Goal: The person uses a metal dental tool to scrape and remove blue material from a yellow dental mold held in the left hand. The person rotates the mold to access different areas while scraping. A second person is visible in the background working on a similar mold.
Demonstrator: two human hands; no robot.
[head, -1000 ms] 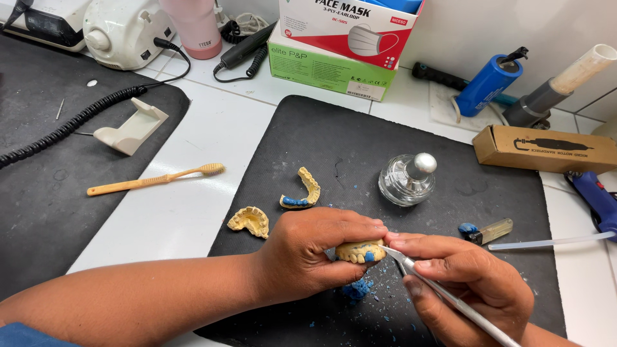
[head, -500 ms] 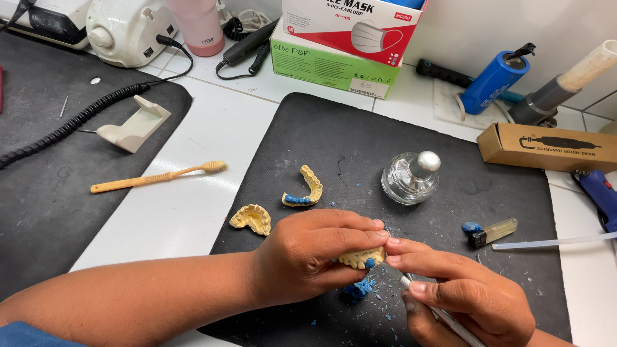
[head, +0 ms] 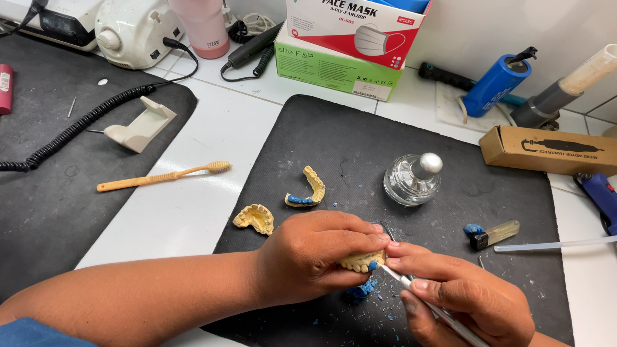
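The left hand (head: 315, 257) is curling its fingers and thumb closed around a small yellow plaster dental cast (head: 362, 261), which is peeking out between the fingertips just above the black rubber mat (head: 360, 141). The right hand (head: 459, 302) is pinching a slim silver metal carving tool (head: 427, 305) like a pen, its tip touching a blue wax spot on the cast's right edge. Blue wax crumbs (head: 360, 292) are lying on the mat directly beneath the cast. Just left of the left hand, a yellow arch-shaped cast piece (head: 254, 218) is sitting at the mat's edge, and above it a curved yellow cast with blue wax (head: 308, 190) is lying. A glass alcohol lamp with a metal cap (head: 413, 179) is standing further up to the right.
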